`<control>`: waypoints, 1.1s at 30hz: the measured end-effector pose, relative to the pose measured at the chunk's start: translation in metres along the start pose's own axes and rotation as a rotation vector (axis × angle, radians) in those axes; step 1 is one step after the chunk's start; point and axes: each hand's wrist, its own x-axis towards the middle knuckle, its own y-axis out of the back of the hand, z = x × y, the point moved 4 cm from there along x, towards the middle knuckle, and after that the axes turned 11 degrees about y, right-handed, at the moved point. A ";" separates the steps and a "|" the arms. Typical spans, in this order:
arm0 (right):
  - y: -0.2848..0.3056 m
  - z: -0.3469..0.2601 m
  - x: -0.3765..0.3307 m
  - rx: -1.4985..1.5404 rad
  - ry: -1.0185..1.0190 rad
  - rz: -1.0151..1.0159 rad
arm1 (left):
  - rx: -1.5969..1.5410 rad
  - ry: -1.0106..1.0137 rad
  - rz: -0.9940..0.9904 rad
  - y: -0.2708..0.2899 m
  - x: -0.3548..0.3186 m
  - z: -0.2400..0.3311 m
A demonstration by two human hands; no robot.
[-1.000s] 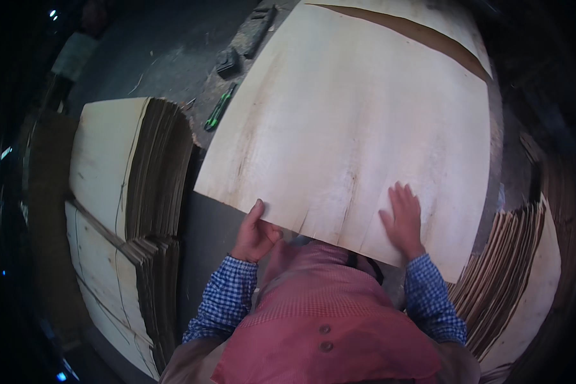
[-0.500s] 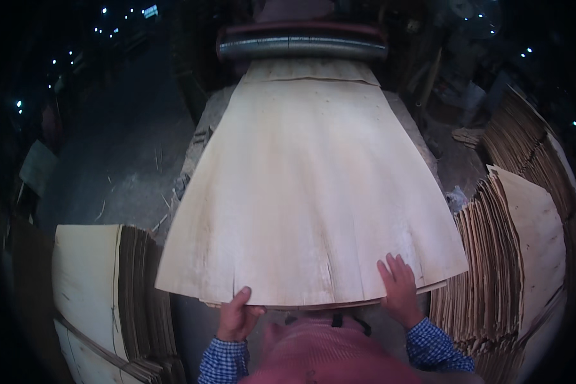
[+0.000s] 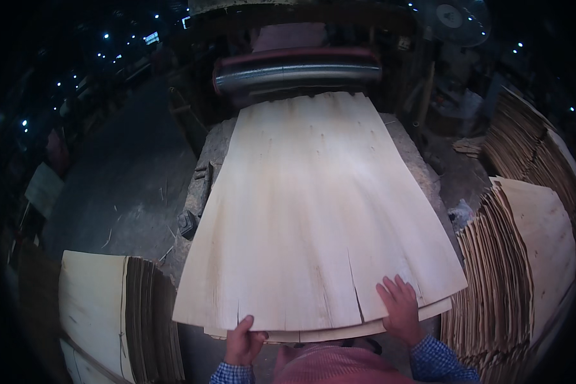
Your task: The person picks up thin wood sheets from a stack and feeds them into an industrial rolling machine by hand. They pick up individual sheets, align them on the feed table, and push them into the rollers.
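Note:
A large, pale wood veneer sheet (image 3: 294, 211) lies in front of me, its near edge closest to my body. My left hand (image 3: 243, 344) pinches that near edge left of centre, thumb on top and the other fingers curled at the edge. To the right, my right hand (image 3: 402, 312) rests with outstretched fingers on top of the sheet near its edge. A dark split (image 3: 356, 291) runs up from the edge between my hands. Part of another veneer sheet (image 3: 436, 308) sticks out beneath on the near side. The top sheet's far end reaches close to a metal roller (image 3: 301, 75).
Upright bundles of veneer stand at left (image 3: 95, 313) and right (image 3: 496, 281), close beside the sheet. A rough worktop (image 3: 406, 147) shows under it, with a dark metal block (image 3: 187, 224) at its left side. More stacked veneer (image 3: 518, 144) stands farther right.
The top sheet's far end now shows just short of the roller, where a separate piece showed before. The split near my right hand has become plainer. The whole view has shifted; both hands keep their places.

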 end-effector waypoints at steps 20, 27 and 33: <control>-0.186 0.222 0.303 -0.146 0.196 0.153 | -0.163 -0.032 0.795 0.090 -0.031 -0.111; -0.240 0.244 0.291 -0.092 0.027 -0.113 | -0.150 0.008 0.776 0.081 -0.007 -0.102; -0.204 0.112 0.094 -0.036 0.096 -0.026 | -0.504 0.080 0.563 0.113 -0.007 -0.121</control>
